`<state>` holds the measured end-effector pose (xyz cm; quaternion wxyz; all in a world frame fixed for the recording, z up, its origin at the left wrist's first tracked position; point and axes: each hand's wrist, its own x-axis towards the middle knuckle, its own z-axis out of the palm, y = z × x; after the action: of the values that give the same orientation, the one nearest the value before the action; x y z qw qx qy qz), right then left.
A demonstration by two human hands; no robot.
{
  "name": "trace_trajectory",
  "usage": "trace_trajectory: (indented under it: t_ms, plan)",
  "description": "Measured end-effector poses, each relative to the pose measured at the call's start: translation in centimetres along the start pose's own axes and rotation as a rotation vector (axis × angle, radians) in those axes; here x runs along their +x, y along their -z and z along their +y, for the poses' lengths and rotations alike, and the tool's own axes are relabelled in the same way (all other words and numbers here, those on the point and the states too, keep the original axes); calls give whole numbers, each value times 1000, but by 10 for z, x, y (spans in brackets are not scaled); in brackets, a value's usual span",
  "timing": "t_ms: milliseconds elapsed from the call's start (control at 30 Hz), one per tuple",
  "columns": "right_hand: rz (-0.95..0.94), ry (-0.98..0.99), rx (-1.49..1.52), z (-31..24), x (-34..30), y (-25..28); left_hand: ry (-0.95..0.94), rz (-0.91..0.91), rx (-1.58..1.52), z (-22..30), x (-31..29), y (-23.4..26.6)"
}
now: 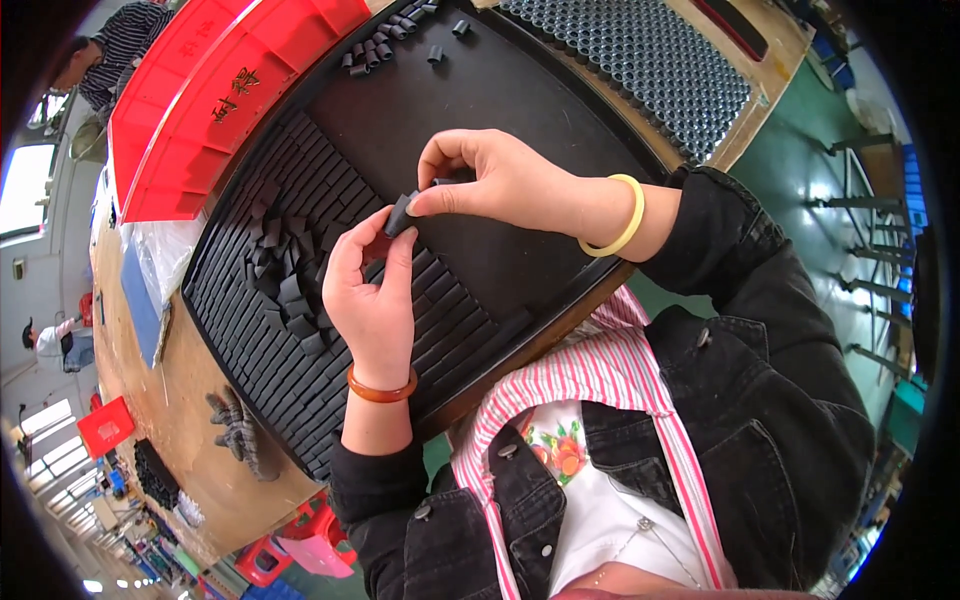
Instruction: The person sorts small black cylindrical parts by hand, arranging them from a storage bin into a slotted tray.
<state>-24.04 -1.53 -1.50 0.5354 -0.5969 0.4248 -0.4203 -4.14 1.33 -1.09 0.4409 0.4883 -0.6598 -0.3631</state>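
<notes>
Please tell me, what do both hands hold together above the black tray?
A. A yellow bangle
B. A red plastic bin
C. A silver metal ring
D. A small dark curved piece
D. The left hand and the right hand meet with their fingertips on one small dark curved piece, just over the black tray.

small dark curved piece (400, 213), pinched between fingertips

Bare tray floor (560, 240) beyond stacked pieces (300, 300)
</notes>
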Motion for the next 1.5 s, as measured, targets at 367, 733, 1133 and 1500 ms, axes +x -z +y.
trace_trajectory:
  t_ms: [367,733,1133,1500]
  plan:
    - [-139,-65,-75,-5,-1,11,-60,-68,80,12,2,3]
    - [-699,-317,-460,-26,-15,12,-126,249,116,11,9,35]
    - [-796,-135,-695,-29,-22,11,-133,208,181,7,8,31]
    - [-931,-63,-758,-31,-22,12,-136,200,208,6,10,31]
